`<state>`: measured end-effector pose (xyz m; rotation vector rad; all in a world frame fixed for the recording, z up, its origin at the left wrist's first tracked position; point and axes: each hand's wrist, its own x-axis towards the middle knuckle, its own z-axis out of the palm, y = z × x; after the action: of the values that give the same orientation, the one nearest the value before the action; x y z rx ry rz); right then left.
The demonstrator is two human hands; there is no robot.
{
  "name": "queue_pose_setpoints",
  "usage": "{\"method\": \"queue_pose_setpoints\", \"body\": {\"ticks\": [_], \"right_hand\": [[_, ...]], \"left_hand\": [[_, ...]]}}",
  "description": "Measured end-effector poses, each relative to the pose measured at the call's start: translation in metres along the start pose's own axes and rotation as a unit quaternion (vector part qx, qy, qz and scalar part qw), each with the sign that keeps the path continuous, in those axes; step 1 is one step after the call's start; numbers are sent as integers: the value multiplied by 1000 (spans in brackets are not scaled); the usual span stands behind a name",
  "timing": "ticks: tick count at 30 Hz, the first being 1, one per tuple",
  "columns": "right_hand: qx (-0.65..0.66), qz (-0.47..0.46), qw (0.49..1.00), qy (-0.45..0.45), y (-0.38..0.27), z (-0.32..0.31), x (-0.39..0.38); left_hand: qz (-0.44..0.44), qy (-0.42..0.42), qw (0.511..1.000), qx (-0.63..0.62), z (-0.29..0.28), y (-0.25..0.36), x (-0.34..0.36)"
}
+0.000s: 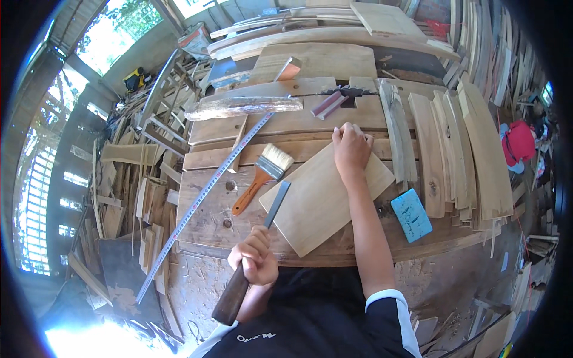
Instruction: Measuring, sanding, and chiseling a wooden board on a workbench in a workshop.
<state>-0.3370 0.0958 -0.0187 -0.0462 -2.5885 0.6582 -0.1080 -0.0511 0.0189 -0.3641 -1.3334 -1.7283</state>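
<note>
My left hand [255,255] is closed around a chisel with a thick dark wooden handle [231,296] and a flat grey blade [277,204]. The blade slants up and away, its tip at the left edge of a pale wooden board [316,206]. That board lies at an angle on the workbench near its front edge. My right hand [353,149] grips the board's far edge with curled fingers, some of them hidden. A flat paintbrush [262,177] with an orange handle lies left of the board. To the right of the board sits a blue, pitted sponge-like block [411,215].
A long white measuring strip [203,194] crosses the workbench [206,235] and overhangs its left side. Beyond lie a rough wooden bar [245,107] and a mauve piece [329,105]. Several planks [486,149] line the right side; scrap wood [128,155] is piled at left.
</note>
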Motion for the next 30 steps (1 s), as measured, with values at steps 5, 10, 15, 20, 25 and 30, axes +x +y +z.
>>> {"method": "queue_pose_setpoints", "body": {"ticks": [5,10,15,20,25,30], "right_hand": [[-2,-4,1000,-7,-1,-1,1],[25,-15,1000,-3,3,1,2],[89,-63,994,-31,-9,-3,3],[134,-109,983,-55,1,-9,8],[176,-159,969,-68,1,-10,8],[151,-152,974,-72,3,-10,9]], "left_hand": [[6,4,998,-56,-5,-13,4],[-31,1,998,-58,-10,-2,11],[-40,26,995,-84,-28,3,10],[-71,15,994,-87,-29,10,11],[-50,25,993,-106,-32,17,-10],[-29,9,996,-79,-21,19,-17]]}}
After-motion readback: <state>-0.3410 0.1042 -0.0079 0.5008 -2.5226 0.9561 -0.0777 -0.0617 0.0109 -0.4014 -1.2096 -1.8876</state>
